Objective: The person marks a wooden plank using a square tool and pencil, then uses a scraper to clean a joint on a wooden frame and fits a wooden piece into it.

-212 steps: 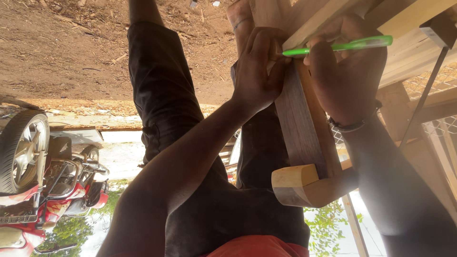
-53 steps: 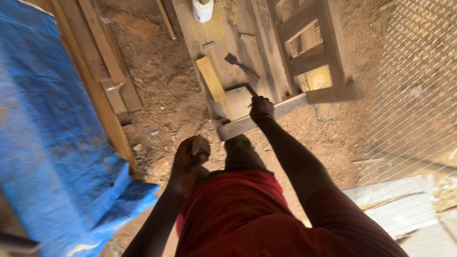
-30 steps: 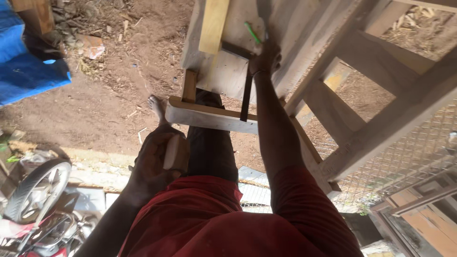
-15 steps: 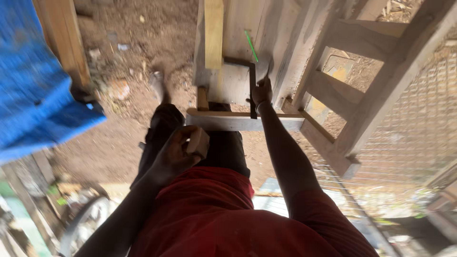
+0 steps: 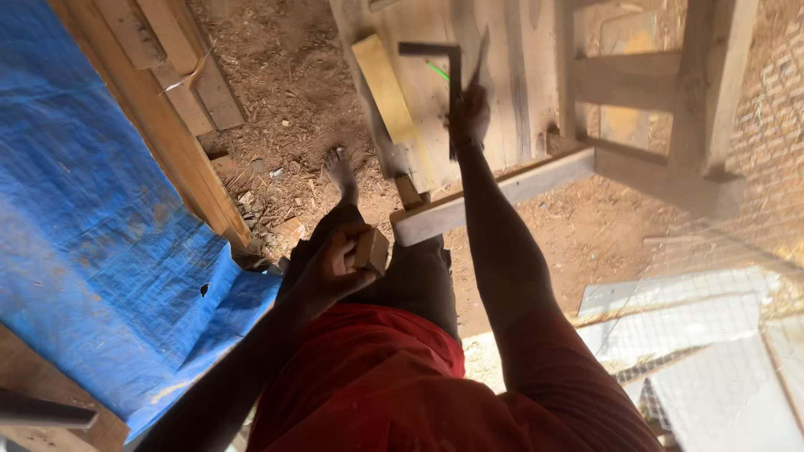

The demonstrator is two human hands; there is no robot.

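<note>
My left hand [image 5: 331,269] is closed around a small pale wooden block [image 5: 372,249], held near my thigh above the dirt ground. My right hand [image 5: 469,113] reaches out over a wooden workbench top [image 5: 511,92] and grips the blade of a dark L-shaped try square [image 5: 444,52] that lies on the boards. A green pen [image 5: 435,70] rests on the bench just left of the square. A long pale wooden rail [image 5: 494,194] lies across the bench's near edge, under my right forearm. A yellowish plank [image 5: 383,88] lies at the bench's left side.
A blue tarpaulin [image 5: 92,234] covers a stack at the left, edged by long timber planks [image 5: 172,125]. My bare foot [image 5: 341,172] stands on sawdust-strewn dirt. A wooden frame with rails [image 5: 670,109] stands at the right; wire mesh and pale sheets [image 5: 703,335] lie at the lower right.
The view has swung, so the tarpaulin now fills the left. My right hand has stayed on the try square at the bench. My left hand still holds the block near my thigh.
</note>
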